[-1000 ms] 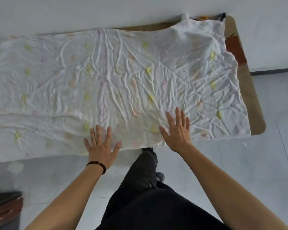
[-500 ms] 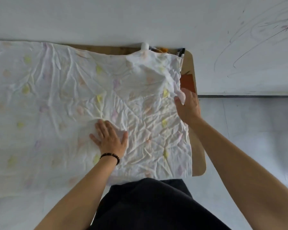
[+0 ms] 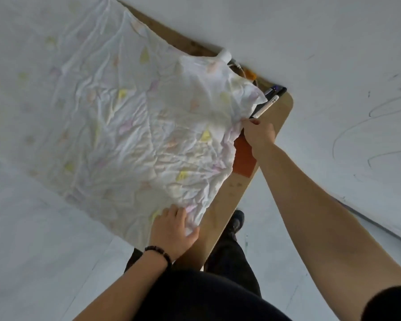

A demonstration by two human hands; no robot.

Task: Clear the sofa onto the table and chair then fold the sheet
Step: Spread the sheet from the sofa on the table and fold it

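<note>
Head view: I judge the clearing done and the folding in hand, at its very start. The sheet [image 3: 130,126] lies spread flat and heavily creased over the brown tabletop [image 3: 220,218], its far side against the wall, and I stand at its right end, where a bare strip of board shows beside the cloth.

My hands are well apart, both on that end edge. The left hand [image 3: 171,230] is at the near corner, fingers bent down onto the cloth and the thumb out along the edge with a bit of fabric bunched between them. I take that for a pinch, though the fingertips are hidden. The right hand [image 3: 259,133] is farther along the same edge, fingers curled and closed on a gather of the hem, just above an orange card [image 3: 244,158] lying on the board.

Beyond my right hand the far corner of the sheet humps over something I cannot make out, with pens [image 3: 267,106] just beside it.

Next, I think, both hands must lift this edge together, keep it taut between them, and carry it across to the other end. I must raise the far corner cleanly so it does not drag the pens.
</note>
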